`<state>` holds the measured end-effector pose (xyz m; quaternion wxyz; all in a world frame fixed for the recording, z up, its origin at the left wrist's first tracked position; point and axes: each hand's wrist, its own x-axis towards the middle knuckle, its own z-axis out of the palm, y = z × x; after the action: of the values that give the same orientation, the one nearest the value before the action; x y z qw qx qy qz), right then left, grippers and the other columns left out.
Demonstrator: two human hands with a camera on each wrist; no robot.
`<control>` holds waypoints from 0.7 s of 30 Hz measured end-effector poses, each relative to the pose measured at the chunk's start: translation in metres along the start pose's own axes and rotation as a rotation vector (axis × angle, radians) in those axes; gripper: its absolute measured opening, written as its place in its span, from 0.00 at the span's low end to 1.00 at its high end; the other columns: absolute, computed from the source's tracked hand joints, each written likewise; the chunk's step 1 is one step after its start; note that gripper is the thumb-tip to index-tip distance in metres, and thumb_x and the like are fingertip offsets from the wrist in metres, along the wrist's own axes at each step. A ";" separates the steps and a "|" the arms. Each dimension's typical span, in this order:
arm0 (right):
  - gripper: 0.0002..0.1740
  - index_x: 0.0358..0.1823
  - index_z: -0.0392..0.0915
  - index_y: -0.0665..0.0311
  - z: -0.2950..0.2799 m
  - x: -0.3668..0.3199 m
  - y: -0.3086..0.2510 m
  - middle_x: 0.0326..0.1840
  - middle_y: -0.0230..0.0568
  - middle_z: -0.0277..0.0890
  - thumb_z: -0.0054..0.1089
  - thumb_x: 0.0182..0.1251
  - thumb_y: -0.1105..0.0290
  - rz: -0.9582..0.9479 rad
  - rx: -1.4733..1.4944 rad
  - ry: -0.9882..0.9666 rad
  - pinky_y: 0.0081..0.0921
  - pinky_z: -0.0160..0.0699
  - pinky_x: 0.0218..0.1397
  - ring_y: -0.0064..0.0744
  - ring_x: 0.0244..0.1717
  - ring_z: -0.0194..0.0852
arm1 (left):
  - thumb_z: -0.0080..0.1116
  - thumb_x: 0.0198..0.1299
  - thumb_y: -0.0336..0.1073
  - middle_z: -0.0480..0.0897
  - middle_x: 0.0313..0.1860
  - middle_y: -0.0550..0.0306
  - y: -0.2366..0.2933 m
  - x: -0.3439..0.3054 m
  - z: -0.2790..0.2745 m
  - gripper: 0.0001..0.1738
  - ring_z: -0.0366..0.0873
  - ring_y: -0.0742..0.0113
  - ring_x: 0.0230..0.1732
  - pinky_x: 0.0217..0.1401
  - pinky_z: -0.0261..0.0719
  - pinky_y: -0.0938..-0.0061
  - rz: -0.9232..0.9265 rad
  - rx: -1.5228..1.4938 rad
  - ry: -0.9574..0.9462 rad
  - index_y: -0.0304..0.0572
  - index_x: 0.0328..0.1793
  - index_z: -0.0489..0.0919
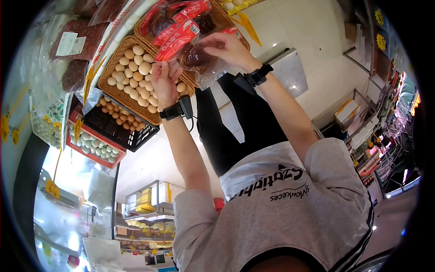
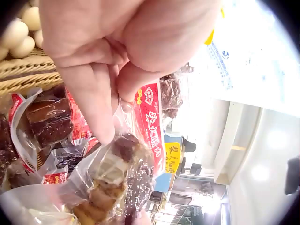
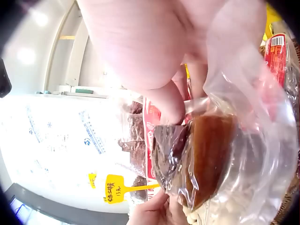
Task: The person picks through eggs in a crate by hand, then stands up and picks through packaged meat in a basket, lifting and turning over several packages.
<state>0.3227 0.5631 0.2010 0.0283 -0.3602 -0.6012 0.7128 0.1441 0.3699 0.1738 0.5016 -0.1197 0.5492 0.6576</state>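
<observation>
A clear plastic package of dark cured meat with a red label [image 1: 192, 56] hangs between both hands above the baskets. My left hand [image 1: 165, 81] pinches its edge beside the red label; in the left wrist view the thumb and fingers of the left hand [image 2: 112, 56] close on the clear film above the meat [image 2: 112, 178]. My right hand [image 1: 231, 51] grips the other side; in the right wrist view the right hand [image 3: 154, 51] has its thumb on the film over the brown meat [image 3: 211, 154].
A wicker basket of eggs [image 1: 118, 97] lies at the left, and another wicker basket [image 1: 219, 16] holds more red-labelled packages. Below are a black crate [image 1: 136, 144] and a red crate [image 1: 115, 164] of eggs. A metal plate [image 1: 290, 72] stands at the right.
</observation>
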 end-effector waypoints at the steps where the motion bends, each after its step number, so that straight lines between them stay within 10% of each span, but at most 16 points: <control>1: 0.16 0.60 0.84 0.65 0.002 -0.002 -0.002 0.55 0.32 0.85 0.69 0.77 0.66 -0.017 -0.059 0.025 0.24 0.80 0.61 0.20 0.57 0.81 | 0.54 0.82 0.37 0.88 0.48 0.54 -0.001 -0.001 -0.002 0.08 0.89 0.67 0.44 0.47 0.92 0.72 0.013 0.009 -0.012 0.41 0.53 0.77; 15: 0.13 0.56 0.82 0.62 0.025 -0.012 -0.013 0.42 0.22 0.81 0.68 0.79 0.63 0.040 0.218 -0.026 0.14 0.74 0.42 0.12 0.37 0.75 | 0.48 0.81 0.30 0.87 0.57 0.41 0.020 -0.028 -0.023 0.13 0.90 0.55 0.51 0.56 0.94 0.61 -0.093 0.011 -0.245 0.31 0.65 0.74; 21: 0.11 0.48 0.81 0.62 0.041 -0.010 0.006 0.38 0.21 0.79 0.65 0.81 0.61 -0.013 0.213 0.234 0.14 0.72 0.41 0.11 0.38 0.73 | 0.63 0.77 0.34 0.88 0.55 0.51 0.008 -0.017 -0.020 0.16 0.87 0.67 0.49 0.54 0.88 0.71 -0.084 0.240 -0.245 0.32 0.63 0.81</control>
<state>0.3104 0.5227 0.2009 0.1406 -0.4317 -0.5173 0.7254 0.1379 0.3446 0.1835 0.6027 -0.0006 0.5529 0.5754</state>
